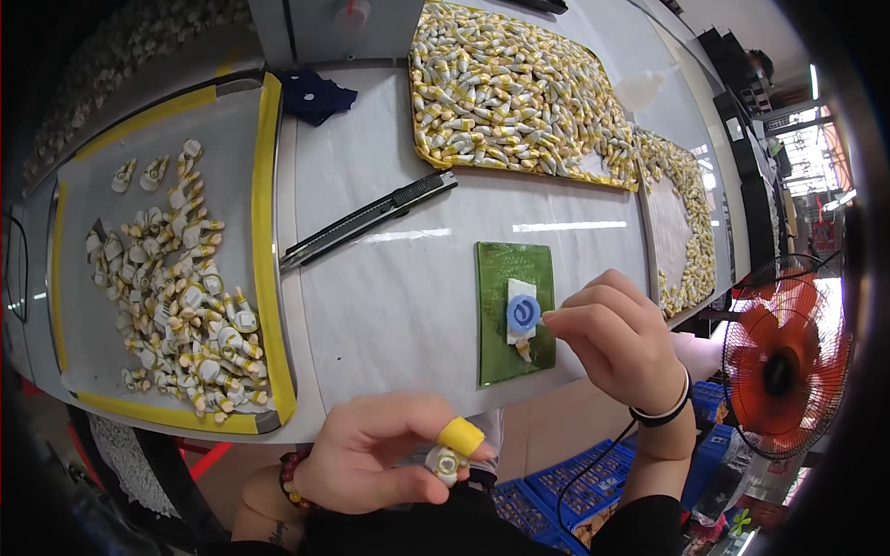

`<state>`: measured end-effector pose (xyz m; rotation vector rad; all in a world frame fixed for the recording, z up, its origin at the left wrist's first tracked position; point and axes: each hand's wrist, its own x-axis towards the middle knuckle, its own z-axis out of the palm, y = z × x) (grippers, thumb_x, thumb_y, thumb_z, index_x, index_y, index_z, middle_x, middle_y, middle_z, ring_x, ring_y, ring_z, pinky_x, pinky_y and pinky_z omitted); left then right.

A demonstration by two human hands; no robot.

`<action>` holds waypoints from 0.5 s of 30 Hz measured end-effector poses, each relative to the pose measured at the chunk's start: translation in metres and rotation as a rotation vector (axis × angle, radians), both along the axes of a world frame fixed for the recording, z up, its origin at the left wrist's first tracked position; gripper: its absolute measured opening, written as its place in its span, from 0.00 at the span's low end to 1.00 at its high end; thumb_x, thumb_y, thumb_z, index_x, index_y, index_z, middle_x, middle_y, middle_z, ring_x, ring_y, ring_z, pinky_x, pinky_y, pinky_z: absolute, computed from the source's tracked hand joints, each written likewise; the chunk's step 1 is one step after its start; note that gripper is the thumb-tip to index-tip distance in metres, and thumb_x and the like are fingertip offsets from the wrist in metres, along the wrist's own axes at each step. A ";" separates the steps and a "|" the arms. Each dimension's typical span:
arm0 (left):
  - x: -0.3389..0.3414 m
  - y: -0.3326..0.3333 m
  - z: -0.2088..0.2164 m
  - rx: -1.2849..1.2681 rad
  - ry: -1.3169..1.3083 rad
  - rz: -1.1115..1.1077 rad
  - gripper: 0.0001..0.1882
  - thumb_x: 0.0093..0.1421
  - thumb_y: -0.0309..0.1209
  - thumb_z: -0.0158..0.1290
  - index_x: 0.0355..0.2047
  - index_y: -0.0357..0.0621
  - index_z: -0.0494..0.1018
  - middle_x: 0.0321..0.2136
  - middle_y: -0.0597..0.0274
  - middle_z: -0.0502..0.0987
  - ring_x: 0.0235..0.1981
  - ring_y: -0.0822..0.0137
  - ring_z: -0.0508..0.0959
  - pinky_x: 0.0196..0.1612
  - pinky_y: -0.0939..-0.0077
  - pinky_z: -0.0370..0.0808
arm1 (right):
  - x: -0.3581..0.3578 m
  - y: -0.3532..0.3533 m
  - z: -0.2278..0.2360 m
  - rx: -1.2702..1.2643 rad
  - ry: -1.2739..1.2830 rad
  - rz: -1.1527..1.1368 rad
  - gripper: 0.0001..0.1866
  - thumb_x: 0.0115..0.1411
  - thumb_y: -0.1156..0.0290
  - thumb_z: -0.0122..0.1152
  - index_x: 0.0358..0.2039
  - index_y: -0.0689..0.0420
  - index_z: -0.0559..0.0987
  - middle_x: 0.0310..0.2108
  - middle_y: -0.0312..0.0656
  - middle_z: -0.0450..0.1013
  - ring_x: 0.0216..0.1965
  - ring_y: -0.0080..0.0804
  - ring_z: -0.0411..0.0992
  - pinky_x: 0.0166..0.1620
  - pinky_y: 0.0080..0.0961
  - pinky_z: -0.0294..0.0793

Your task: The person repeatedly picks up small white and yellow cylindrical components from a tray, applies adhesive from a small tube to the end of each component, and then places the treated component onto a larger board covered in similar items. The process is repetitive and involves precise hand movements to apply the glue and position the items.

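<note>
Pale worktop (389, 296). Left hand (389, 454) pinches small white piece (446, 466) before near edge; right hand (616, 338) pinched closed beside blue disc (524, 313) on green plate (494, 357), whether holding tool unclear. Step seems dabbing at disc; next move calls for light touch. Similar pieces (185, 315) heaped in tray (266, 185), left edge.

No legible lettering, numbers or signs on anything in view.

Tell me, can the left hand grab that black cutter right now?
Probably not without letting something go: the left hand is pinching a small piece. Otherwise, nothing seems to stand between it and the black cutter, so the way looks free.
</note>
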<state>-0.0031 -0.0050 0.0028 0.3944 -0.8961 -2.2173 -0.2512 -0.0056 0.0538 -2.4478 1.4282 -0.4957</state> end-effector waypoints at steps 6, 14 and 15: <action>-0.005 0.001 0.018 0.237 -0.101 -0.004 0.24 0.55 0.43 0.56 0.37 0.32 0.66 0.30 0.49 0.75 0.33 0.61 0.79 0.37 0.70 0.76 | 0.004 0.000 -0.004 -0.009 0.059 -0.003 0.13 0.39 0.83 0.58 0.29 0.60 0.74 0.25 0.38 0.69 0.28 0.34 0.69 0.29 0.26 0.71; -0.007 0.002 0.002 0.246 0.056 -0.092 0.22 0.59 0.41 0.51 0.41 0.31 0.65 0.35 0.51 0.74 0.37 0.63 0.77 0.43 0.70 0.74 | 0.007 0.000 -0.002 -0.032 0.158 0.041 0.13 0.37 0.81 0.56 0.29 0.61 0.74 0.25 0.39 0.68 0.27 0.34 0.68 0.28 0.25 0.70; -0.008 0.003 0.002 0.211 -0.030 -0.048 0.25 0.56 0.44 0.54 0.38 0.31 0.66 0.32 0.49 0.75 0.33 0.61 0.78 0.40 0.69 0.76 | 0.008 0.000 -0.001 -0.040 0.127 0.041 0.13 0.37 0.81 0.56 0.29 0.61 0.74 0.24 0.39 0.68 0.27 0.34 0.68 0.27 0.25 0.70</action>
